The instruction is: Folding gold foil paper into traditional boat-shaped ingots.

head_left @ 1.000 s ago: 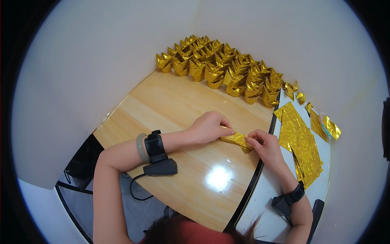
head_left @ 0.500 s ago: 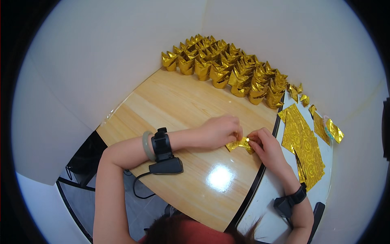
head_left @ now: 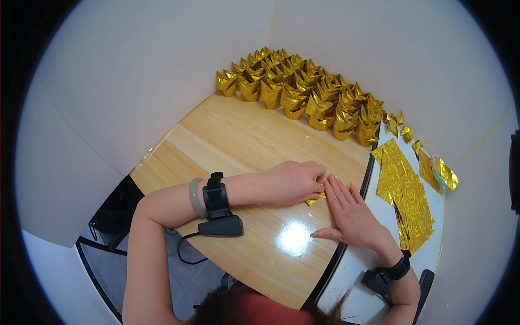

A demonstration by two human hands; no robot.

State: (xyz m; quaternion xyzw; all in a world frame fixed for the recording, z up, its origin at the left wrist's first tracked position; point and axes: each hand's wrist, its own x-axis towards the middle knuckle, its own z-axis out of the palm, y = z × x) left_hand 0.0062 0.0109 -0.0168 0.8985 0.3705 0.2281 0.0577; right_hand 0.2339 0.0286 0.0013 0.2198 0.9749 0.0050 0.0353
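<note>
A small piece of folded gold foil paper (head_left: 323, 195) lies on the wood-grain table near its right side, mostly covered by my hands. My left hand (head_left: 292, 183) is curled, its fingertips pinching the paper's left part. My right hand (head_left: 355, 215) lies flat across the paper's right part, fingers stretched out together and thumb spread to the left. How the paper is folded under the fingers is hidden.
Rows of folded gold foil ingots (head_left: 292, 100) fill the table's far end by the walls. At right, flat gold foil sheets (head_left: 406, 197) lie on a white surface (head_left: 346, 287), with small gold scraps (head_left: 406, 132) beyond. A dark strip (head_left: 331, 268) divides the two surfaces.
My right hand has gone from pinching the paper's right end to lying flat on it with fingers extended. My left hand has shifted slightly down and still grips the paper.
</note>
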